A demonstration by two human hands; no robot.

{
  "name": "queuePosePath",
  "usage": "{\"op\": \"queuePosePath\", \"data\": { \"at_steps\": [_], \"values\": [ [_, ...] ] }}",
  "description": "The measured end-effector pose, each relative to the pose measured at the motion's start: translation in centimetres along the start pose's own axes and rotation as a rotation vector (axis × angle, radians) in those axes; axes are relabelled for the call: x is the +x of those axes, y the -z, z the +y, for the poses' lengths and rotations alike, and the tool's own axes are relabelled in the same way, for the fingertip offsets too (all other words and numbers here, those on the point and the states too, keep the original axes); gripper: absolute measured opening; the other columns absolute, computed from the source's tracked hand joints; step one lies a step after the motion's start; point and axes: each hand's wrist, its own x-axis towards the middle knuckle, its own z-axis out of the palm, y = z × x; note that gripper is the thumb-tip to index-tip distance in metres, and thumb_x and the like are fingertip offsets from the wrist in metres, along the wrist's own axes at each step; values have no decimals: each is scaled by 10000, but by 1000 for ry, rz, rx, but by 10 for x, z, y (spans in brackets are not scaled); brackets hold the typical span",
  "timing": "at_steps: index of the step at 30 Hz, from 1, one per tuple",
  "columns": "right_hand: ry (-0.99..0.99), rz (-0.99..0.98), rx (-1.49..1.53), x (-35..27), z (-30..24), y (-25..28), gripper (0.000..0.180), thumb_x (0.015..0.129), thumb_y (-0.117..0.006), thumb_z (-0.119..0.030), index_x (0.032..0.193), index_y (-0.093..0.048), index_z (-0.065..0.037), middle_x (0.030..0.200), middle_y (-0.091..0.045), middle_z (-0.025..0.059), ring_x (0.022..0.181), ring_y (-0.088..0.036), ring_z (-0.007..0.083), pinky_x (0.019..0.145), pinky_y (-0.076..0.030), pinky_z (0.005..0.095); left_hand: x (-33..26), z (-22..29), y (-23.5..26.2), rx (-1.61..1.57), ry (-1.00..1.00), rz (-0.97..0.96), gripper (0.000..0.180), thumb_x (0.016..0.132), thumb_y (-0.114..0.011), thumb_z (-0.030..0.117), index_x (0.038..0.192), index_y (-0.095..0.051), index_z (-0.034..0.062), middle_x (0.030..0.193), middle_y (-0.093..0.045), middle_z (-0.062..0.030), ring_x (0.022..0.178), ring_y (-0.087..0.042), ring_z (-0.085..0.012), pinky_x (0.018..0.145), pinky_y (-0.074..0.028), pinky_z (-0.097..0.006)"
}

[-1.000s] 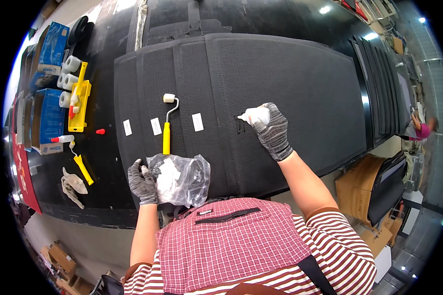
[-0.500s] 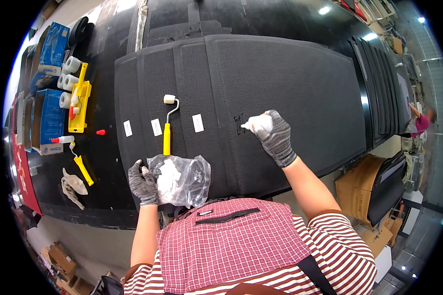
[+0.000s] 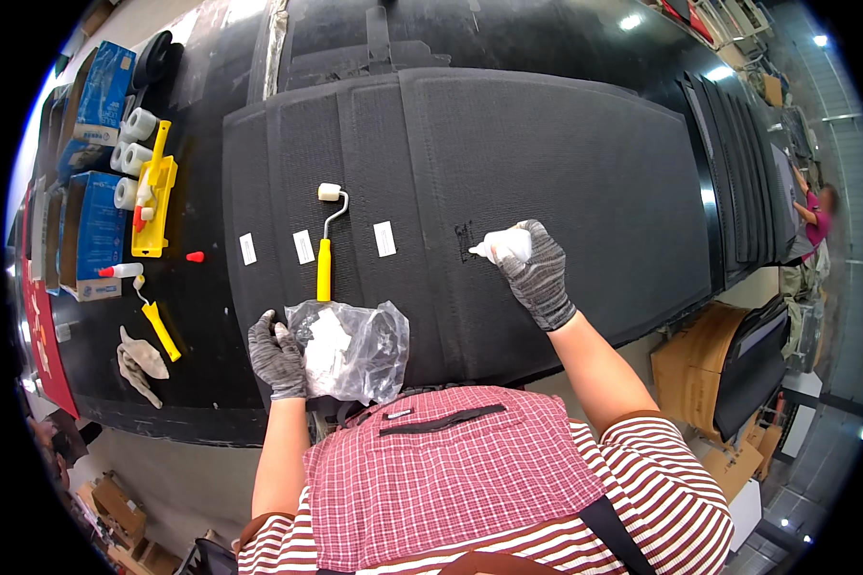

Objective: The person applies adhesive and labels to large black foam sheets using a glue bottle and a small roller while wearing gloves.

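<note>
My gloved right hand (image 3: 539,275) is closed around a white squeeze bottle (image 3: 506,246), tilted so its pointed nozzle faces left. Its tip sits beside a small patch of dark glossy lines (image 3: 464,243) on the large black textured mat (image 3: 566,163). My gloved left hand (image 3: 278,359) lies at the mat's near left with its fingers loosely bent and apart. Against that hand rests a clear plastic bag (image 3: 379,350) with white slips (image 3: 328,347) in it. Beyond the bag lies a small paint roller (image 3: 325,268) with a yellow handle, among three white labels (image 3: 384,240) in a row.
At left are blue boxes (image 3: 99,225), white tape rolls (image 3: 126,195), a yellow roller tray (image 3: 153,241), a second yellow roller (image 3: 161,331), a red cap (image 3: 196,257), a red-tipped bottle (image 3: 120,271) and a cloth (image 3: 142,366). Stacked black mats (image 3: 738,182) stand right; another person (image 3: 817,216) is beyond.
My right hand and the bottle have shifted very slightly, the nozzle staying near the glossy lines. My left hand stays beside the bag. The distant person has shifted posture.
</note>
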Motion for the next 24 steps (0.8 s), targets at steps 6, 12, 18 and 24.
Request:
{"op": "queuePosePath", "data": {
  "at_steps": [6, 12, 18, 24],
  "values": [
    [-308, 36, 301, 16, 6, -8, 464, 828, -746, -309, 1076, -528, 18, 832, -630, 114, 639, -630, 169, 580, -565, 291, 3, -2, -2, 6, -2, -7, 235, 881, -562, 96, 1073, -651, -6, 972, -638, -146, 875, -631, -286, 808, -514, -363],
    [-767, -193, 859, -19, -1, 20, 427, 899, -660, -419, 1011, -516, -33, 756, -637, 81, 519, -562, 73, 445, -465, 198, 4, 3, -1, -2, 18, -11, 231, 876, -568, 103, 1070, -655, 11, 969, -641, -140, 869, -631, -282, 806, -512, -362],
    [-871, -165, 657, -67, -20, 8, 515, 897, -652, -439, 1227, -550, -58, 840, -628, 83, 519, -557, 92, 412, -430, 200, 3, -7, -1, 49, -135, 39, 205, 873, -577, 158, 1024, -670, 56, 941, -647, -132, 865, -631, -292, 799, -509, -382],
    [-219, -34, -126, -60, -48, 18, 296, 911, -641, -219, 1122, -624, -11, 882, -639, 67, 742, -586, 139, 677, -513, 292, 6, -13, 14, -391, 164, -155, 250, 899, -655, 230, 1059, -653, 39, 959, -650, -91, 830, -621, -199, 787, -506, -319]
  ]
}}
